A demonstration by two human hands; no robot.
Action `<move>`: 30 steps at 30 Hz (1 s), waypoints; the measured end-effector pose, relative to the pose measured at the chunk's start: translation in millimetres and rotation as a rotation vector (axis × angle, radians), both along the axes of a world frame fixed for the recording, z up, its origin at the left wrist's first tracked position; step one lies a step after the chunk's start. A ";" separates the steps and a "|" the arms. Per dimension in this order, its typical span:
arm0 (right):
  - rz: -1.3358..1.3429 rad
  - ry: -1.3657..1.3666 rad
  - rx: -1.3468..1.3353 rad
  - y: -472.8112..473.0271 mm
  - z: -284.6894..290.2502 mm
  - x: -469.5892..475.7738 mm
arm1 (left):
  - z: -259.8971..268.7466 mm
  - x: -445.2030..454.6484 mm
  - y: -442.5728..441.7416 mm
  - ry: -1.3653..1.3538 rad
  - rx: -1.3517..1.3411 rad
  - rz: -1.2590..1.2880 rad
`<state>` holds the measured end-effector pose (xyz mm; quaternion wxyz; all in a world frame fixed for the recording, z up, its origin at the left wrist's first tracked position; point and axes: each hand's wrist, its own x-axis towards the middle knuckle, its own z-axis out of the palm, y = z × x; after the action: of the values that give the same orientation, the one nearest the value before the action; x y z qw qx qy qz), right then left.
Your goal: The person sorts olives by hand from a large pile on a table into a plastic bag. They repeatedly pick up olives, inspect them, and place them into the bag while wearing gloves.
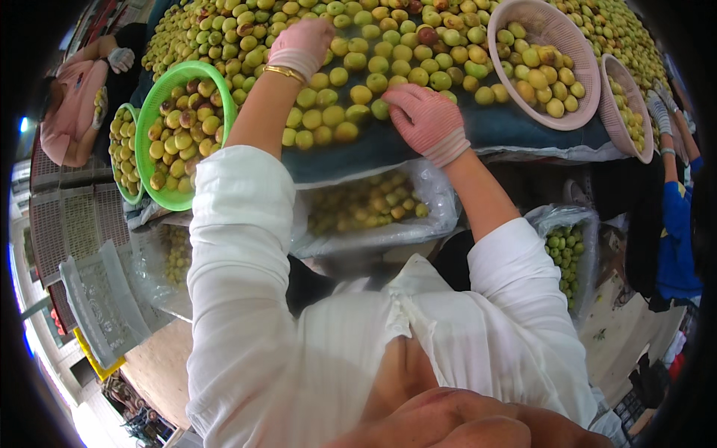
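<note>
Yellow-green round fruit [333, 115], some with reddish-brown patches, lies heaped over a dark cloth-covered table [369, 151]. My left hand [302, 45], in a pink glove with a white cuff, rests over the heap at the upper middle, fingers curled down; whether it holds a fruit is hidden. My right hand [428, 120], gloved alike, lies at the near side of the heap, its fingertips touching a green fruit [380, 109]. A bright green plastic basket [227, 106] of blotched fruit stands left of my left arm. A pink plastic basket [588, 73] of yellower fruit stands to the right.
Below the table edge sits a plastic-lined container [442, 215] of fruit, with another plastic-lined one [588, 263] at right. A second pink basket [609, 120] stands farther right. A co-worker in pink [73, 112] is at left; other people's gloved hands [660, 109] are at far right.
</note>
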<state>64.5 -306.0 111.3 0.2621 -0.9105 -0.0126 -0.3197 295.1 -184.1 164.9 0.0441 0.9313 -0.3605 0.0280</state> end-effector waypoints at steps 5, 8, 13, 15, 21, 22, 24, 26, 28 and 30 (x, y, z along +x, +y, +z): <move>-0.014 0.052 0.025 -3.5 1.0 -0.5 | 15.5 11.1 -10.8 0.307 -0.625 -0.274; -0.073 0.002 0.334 -2.9 1.9 1.9 | 24.1 -11.6 -3.0 0.512 -0.655 -0.495; -0.129 0.254 0.289 -4.2 3.2 5.5 | 19.5 -92.5 12.6 1.098 -0.799 -0.530; -0.050 0.289 0.229 -6.7 3.0 7.0 | 12.2 -119.7 12.3 1.370 -0.894 -0.473; -0.157 0.440 0.051 -8.4 -1.7 7.0 | -12.7 -160.2 -4.3 1.284 -1.442 -0.279; -0.131 0.372 0.175 -8.4 -2.6 4.8 | -14.5 -163.2 -10.5 1.309 -1.535 -0.243; -0.083 0.377 -0.067 -8.1 -4.0 3.4 | -15.0 -169.4 -22.1 1.276 -1.610 -0.187; -0.135 0.336 -0.037 -7.4 -5.2 2.4 | -11.8 -175.4 -31.7 1.168 -1.566 -0.153; -0.079 0.281 -0.127 -7.5 -5.7 3.7 | -7.3 -179.7 -30.0 1.086 -1.462 -0.073; -0.036 0.191 -0.050 -7.2 -5.7 5.1 | -2.7 -181.5 -6.5 1.073 -1.420 -0.168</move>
<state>69.7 -313.2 105.6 0.2336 -0.9431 0.0210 -0.2356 113.6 -190.6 162.2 0.7749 0.5427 -0.2563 -0.1983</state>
